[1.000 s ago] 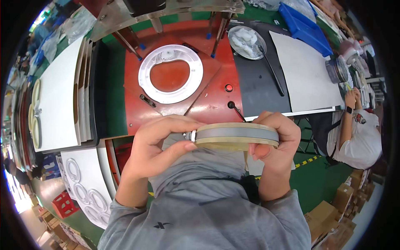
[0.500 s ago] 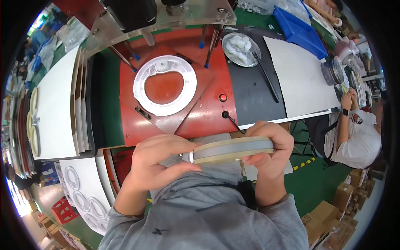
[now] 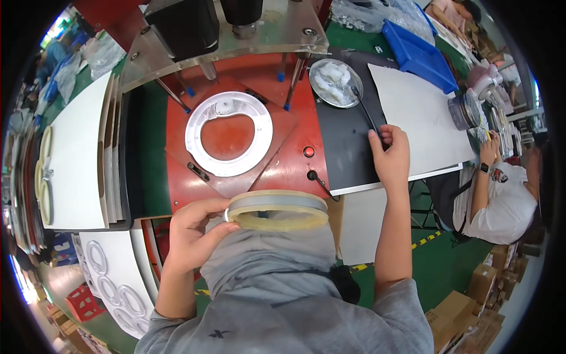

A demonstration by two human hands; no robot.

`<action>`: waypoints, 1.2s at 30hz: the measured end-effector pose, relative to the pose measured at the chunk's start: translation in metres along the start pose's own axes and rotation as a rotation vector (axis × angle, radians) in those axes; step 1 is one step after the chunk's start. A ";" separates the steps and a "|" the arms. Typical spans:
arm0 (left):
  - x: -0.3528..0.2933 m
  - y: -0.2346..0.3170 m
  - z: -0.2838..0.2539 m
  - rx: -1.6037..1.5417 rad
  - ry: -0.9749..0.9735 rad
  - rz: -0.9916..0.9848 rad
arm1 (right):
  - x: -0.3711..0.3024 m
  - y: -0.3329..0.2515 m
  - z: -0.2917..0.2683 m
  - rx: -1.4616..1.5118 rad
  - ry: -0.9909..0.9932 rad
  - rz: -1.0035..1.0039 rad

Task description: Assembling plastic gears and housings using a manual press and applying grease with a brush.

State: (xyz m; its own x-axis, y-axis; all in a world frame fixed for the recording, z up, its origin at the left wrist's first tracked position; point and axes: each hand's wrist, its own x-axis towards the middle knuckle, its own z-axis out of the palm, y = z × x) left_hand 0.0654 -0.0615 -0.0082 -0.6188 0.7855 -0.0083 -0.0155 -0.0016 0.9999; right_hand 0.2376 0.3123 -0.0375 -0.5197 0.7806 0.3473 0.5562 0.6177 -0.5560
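Observation:
My left hand (image 3: 197, 230) pinches one end of a ring (image 3: 277, 202) with cream rims and a grey band round its side. The ring is held tilted in front of my body, its opening partly showing; a small white fitting sits at my fingertips. My right hand (image 3: 392, 156) is closed around the handle of a long thin black tool (image 3: 364, 106). The tool's far end rests at the rim of a round metal dish (image 3: 316, 97) that holds white paste (image 3: 335, 79). What kind of tip it has is hard to make out.
A white ring-shaped part (image 3: 197, 144) lies on the red machine base (image 3: 283, 177), below a clear plate on posts (image 3: 295, 82). A red button (image 3: 308, 151) is nearby. White sheets (image 3: 427, 118), a blue tray (image 3: 418, 56) and a jar (image 3: 463, 111) stand right. A co-worker (image 3: 492, 200) sits there.
My right hand has let go of the ring and reached forward to the black tool's handle. The ring, in my left hand alone, has moved left and tipped so its opening shows.

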 end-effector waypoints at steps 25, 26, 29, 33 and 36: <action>0.007 -0.003 -0.012 -0.081 -0.100 0.055 | 0.061 -0.030 0.002 0.050 0.064 -0.121; 0.005 -0.003 -0.011 -0.080 -0.093 0.055 | 0.058 -0.029 -0.001 0.053 0.061 -0.125; 0.006 -0.006 -0.012 -0.107 -0.088 0.035 | 0.046 -0.025 -0.014 0.050 0.053 -0.111; 0.007 -0.005 -0.012 -0.118 -0.098 0.052 | 0.040 -0.021 -0.019 0.128 0.090 -0.090; 0.006 -0.003 -0.014 -0.143 -0.097 0.062 | 0.038 -0.020 -0.014 0.048 0.039 -0.116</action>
State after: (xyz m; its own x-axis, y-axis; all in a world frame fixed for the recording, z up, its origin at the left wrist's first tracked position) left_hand 0.0507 -0.0657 -0.0113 -0.5434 0.8372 0.0614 -0.0957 -0.1345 0.9863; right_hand 0.2159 0.3305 -0.0025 -0.5523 0.7081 0.4399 0.4620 0.6992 -0.5456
